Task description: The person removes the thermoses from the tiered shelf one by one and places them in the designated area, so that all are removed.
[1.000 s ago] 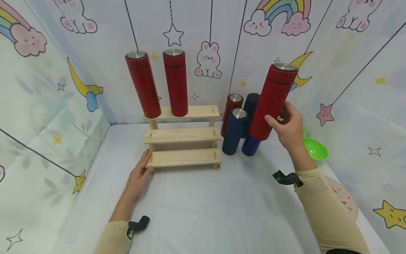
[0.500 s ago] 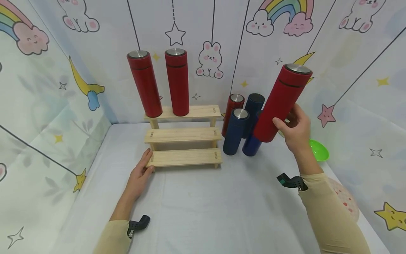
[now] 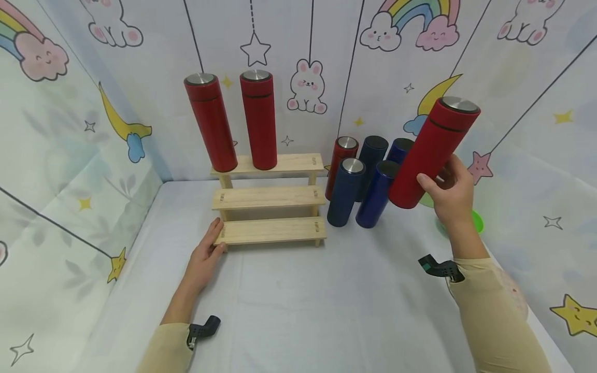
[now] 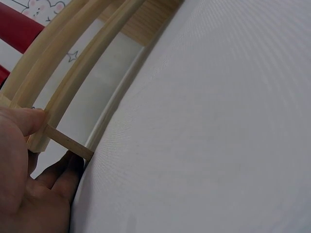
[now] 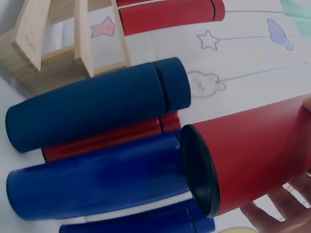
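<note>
My right hand [image 3: 452, 197] holds a red thermos [image 3: 434, 153] with a silver lid in the air, tilted to the right, thumb in front and fingers behind. Its dark-rimmed base shows in the right wrist view, close over a blue thermos [image 5: 97, 182]. With my left hand [image 3: 205, 259] I grip the left end of the lowest step of a three-tier wooden rack [image 3: 270, 230]. In the left wrist view the thumb lies on the step's end and the fingers reach to the leg [image 4: 68, 141]. Two red thermoses, one left [image 3: 212, 124] and one right [image 3: 259, 122], stand on the top step.
Right of the rack, several thermoses stand on the white table [image 3: 280, 311]: a red one [image 3: 342, 166], dark blue ones including the front one [image 3: 344, 194], and bright blue ones. A green bowl [image 3: 478, 221] sits at the right, partly behind my wrist. Patterned cloth hangs behind.
My right hand has carried the red thermos to the right and tilted it more, uncovering the bright blue thermoses behind it. The left hand stays on the rack.
</note>
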`<state>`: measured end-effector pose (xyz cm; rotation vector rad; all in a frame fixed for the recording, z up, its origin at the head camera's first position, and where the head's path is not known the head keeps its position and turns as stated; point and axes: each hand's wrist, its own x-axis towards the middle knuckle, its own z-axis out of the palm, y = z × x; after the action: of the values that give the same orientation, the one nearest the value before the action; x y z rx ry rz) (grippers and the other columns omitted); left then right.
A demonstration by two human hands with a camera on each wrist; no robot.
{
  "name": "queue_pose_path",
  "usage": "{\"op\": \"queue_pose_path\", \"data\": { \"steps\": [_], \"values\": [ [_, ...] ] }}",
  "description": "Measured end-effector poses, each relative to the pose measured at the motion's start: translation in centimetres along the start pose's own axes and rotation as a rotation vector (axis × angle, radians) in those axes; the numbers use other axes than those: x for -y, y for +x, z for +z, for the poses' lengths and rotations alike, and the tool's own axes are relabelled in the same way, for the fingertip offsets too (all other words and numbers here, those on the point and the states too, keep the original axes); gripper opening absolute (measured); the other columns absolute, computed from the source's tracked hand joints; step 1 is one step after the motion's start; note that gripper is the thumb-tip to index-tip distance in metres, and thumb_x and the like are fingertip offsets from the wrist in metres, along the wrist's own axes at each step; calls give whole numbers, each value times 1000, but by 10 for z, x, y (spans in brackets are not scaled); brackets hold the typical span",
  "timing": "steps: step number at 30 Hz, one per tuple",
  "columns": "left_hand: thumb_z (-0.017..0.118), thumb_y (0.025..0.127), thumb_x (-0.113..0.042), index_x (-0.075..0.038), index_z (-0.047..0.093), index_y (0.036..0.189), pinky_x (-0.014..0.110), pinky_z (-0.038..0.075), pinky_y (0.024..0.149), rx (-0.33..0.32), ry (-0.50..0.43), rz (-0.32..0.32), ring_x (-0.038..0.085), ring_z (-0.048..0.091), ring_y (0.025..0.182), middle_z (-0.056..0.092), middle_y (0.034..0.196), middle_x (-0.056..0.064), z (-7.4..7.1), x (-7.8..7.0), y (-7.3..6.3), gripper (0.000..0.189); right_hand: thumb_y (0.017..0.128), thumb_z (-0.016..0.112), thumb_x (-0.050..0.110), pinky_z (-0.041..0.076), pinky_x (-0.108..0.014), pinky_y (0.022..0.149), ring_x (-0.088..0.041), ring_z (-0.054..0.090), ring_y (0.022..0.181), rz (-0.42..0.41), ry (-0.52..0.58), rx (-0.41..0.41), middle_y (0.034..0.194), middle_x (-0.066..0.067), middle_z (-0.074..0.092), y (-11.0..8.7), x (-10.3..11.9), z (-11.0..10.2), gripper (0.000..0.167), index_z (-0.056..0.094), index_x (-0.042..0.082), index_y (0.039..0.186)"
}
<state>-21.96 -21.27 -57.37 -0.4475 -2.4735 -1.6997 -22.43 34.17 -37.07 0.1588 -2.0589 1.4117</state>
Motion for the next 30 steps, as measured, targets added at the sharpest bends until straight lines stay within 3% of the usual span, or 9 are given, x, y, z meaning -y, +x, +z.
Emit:
{"op": "queue_pose_path", "data": {
  "steps": [8,14,20,30],
  "values": [
    [57,114,-9,-10,37,170,6,25,115,-1,-3,-9,31,16,164,19,179,13,-1,0,1,59,97,81,9,57,-34,105,-24,64,131,32,-16,-12,147,-5,64,2,-18,-10,63,60,21,155],
    [57,114,-9,-9,37,170,6,25,115,4,-4,-13,31,16,164,19,180,11,-1,1,1,59,100,80,17,52,-40,112,-25,61,137,121,-75,-20,151,-3,61,1,-37,-15,64,56,25,158],
    [57,114,-10,-10,37,170,6,25,115,5,-4,-20,31,16,164,19,180,11,-1,1,1,60,101,80,26,50,-39,114,-27,59,139,228,-136,0,153,-3,59,0,-60,-17,65,53,27,160],
    [57,114,-10,-9,36,170,6,25,115,6,-9,-16,31,16,164,18,180,11,-2,1,0,60,100,82,28,49,-39,115,-27,57,141,301,-121,8,154,-4,58,-9,-102,-14,68,52,27,161]
  ]
}}
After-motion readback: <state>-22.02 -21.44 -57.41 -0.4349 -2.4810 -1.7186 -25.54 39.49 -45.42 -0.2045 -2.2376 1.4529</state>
